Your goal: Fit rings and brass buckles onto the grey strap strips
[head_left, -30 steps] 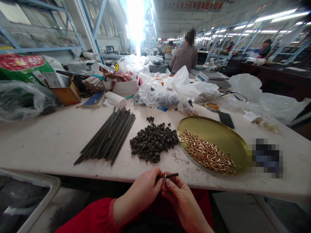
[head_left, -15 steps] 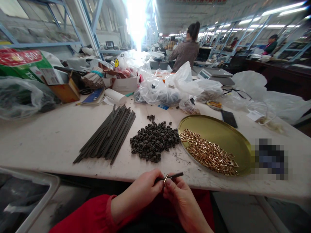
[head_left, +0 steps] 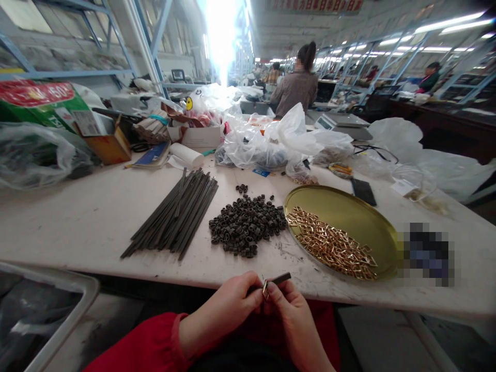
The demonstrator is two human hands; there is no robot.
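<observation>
My left hand (head_left: 234, 302) and my right hand (head_left: 292, 315) meet at the front edge of the table, fingers pinched. Between them runs a dark strap (head_left: 281, 278), its free end poking out past my right fingers. A small gold buckle (head_left: 265, 290) sits on the strap where the fingertips come together. My left hand pinches the strap on one side of the buckle; the right thumb presses beside the buckle. Beyond the hands lie a heap of small dark loops (head_left: 248, 225), a stack of dark straps (head_left: 174, 214) and many gold buckles (head_left: 335, 245) on a round tray (head_left: 349, 201).
White plastic bags (head_left: 267, 144) crowd the back of the table (head_left: 73, 222). A black phone (head_left: 363, 191) lies behind the tray. At lower left stands a plastic bin (head_left: 87, 289). Another person (head_left: 296, 88) is farther back, facing away.
My right thumb has shifted onto the strap beside the buckle, and the buckle has turned a little. The hands stay in nearly the same place; the camera view has moved slightly.
</observation>
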